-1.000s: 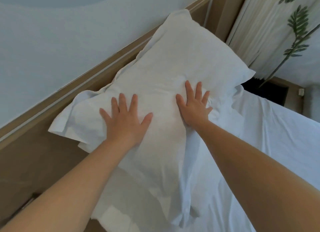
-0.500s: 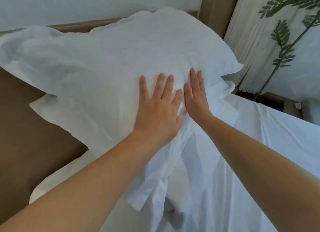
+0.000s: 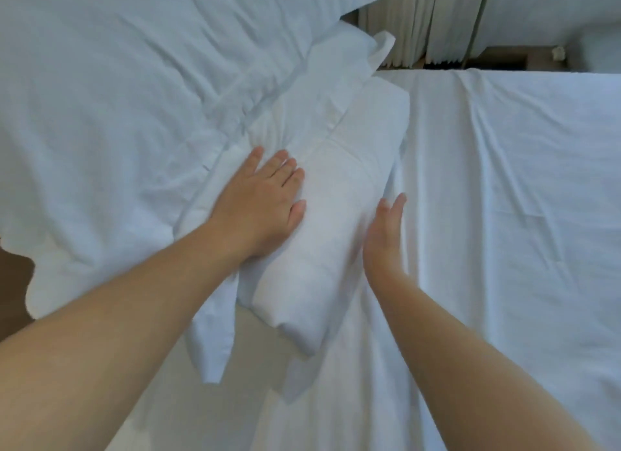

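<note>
A large white pillow [image 3: 111, 91] leans at the head of the bed, filling the upper left. In front of it lies a second white pillow [image 3: 339, 195], its end pointing toward me. My left hand [image 3: 265, 205] rests flat on the left side of this lower pillow, fingers straight, right at the seam where the two pillows meet. My right hand [image 3: 386, 235] stands edge-on against the lower pillow's right side, fingers straight, and looks slightly blurred.
A white bed sheet [image 3: 510, 232] with creases covers the mattress to the right. Pale curtains [image 3: 420, 20] hang behind the bed's far side, with a brown wooden ledge [image 3: 497, 59] below them. A strip of brown headboard [image 3: 13, 269] shows at the left edge.
Both hands have come down from the big pillow's face to the lower pillow. The left now lies on its left side, the right along its right side. The view has tilted down.
</note>
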Action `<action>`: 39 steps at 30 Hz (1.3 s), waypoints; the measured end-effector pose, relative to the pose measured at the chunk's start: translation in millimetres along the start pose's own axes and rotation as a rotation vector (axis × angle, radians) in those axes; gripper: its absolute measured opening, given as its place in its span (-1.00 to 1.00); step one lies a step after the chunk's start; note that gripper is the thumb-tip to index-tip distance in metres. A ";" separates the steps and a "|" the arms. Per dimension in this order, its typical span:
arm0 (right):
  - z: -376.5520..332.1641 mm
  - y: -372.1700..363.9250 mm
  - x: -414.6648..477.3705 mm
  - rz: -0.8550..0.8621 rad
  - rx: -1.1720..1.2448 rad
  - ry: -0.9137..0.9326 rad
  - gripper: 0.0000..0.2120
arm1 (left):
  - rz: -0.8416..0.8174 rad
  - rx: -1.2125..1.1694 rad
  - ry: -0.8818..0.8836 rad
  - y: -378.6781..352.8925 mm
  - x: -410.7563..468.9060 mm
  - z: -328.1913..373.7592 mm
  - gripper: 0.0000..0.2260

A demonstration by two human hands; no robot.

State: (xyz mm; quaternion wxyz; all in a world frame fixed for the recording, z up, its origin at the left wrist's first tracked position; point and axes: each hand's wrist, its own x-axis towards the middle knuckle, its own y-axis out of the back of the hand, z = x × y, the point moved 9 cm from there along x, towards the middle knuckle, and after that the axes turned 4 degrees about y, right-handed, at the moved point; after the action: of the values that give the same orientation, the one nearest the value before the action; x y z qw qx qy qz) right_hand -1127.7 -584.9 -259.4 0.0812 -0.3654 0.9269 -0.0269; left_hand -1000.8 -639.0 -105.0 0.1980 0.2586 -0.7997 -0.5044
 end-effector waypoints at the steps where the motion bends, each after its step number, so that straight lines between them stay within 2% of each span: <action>1: 4.4 -15.1 -11.7 -0.017 0.036 -0.004 -0.40 | -0.028 0.009 -0.017 -1.6 2.9 0.1 -0.34; 3: 11.0 -34.8 -27.3 -0.040 0.095 -0.025 -0.36 | -0.057 0.014 -0.042 -3.4 10.8 -0.8 -0.26; 7: 9.3 -25.3 -23.4 0.024 0.156 0.016 -0.27 | -0.054 -0.020 -0.072 -9.8 27.0 -1.5 -0.20; 10: 1.8 -32.0 -11.6 -0.064 0.078 0.087 -0.32 | -0.055 -0.126 -0.042 -17.2 46.7 1.1 -0.31; 12: 3.9 -23.6 6.3 0.012 0.126 0.057 -0.35 | -0.080 -0.170 -0.039 -23.1 59.8 3.9 -0.42; 13: 7.8 -18.6 21.4 0.072 0.162 0.020 -0.30 | -0.087 -0.189 -0.051 -27.6 72.1 5.5 -0.45; 15: 2.8 -24.4 36.1 0.022 0.108 0.017 -0.19 | -0.086 -0.230 -0.035 -28.2 84.0 4.4 -0.45; 18: -1.2 -24.6 58.3 0.013 0.061 0.077 -0.18 | -0.103 -0.282 -0.038 -33.9 111.8 11.2 -0.45; 20: 0.0 -17.5 70.9 0.049 0.095 0.053 -0.23 | -0.124 -0.296 -0.051 -38.1 126.0 14.7 -0.45; 21: -2.3 -20.2 72.4 0.010 0.059 0.057 -0.30 | -0.120 -0.307 -0.061 -38.5 132.0 16.8 -0.45; 24: -6.9 -16.9 81.4 -0.151 -0.220 0.121 -0.45 | -0.128 -0.297 -0.059 -40.4 147.7 25.7 -0.44; 25: -8.1 0.3 87.8 -0.162 -0.454 0.176 -0.45 | -0.150 -0.267 -0.045 -41.4 151.0 28.8 -0.43; 27: -3.1 66.9 108.6 -0.066 -1.034 0.255 -0.41 | -0.185 -0.156 -0.046 -38.7 157.3 41.8 -0.41; 28: 4.3 104.9 116.7 -0.018 -1.265 0.227 -0.38 | -0.184 -0.064 -0.086 -35.7 160.6 56.2 -0.41; 30: 27.2 156.6 123.4 -0.023 -1.524 0.125 -0.36 | -0.181 0.172 -0.224 -40.4 166.8 96.5 -0.41; 32: 42.5 166.4 125.9 -0.063 -1.569 0.134 -0.37 | -0.236 0.373 -0.319 -62.6 175.3 131.1 -0.42; 35: 46.4 167.1 134.9 -0.031 -1.589 0.198 -0.36 | -0.339 0.647 -0.327 -98.9 200.1 166.9 -0.37; 39: 46.7 171.3 143.9 0.040 -1.599 0.250 -0.32 | -0.259 0.848 -0.318 -103.4 253.4 191.5 -0.30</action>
State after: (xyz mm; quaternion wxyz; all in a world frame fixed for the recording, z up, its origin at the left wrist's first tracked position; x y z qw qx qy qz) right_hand -1338.6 -557.3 -342.9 -0.3084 -0.2908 0.6744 0.6046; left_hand -1288.9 -696.5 -263.9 -0.1147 0.3338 -0.9167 -0.1872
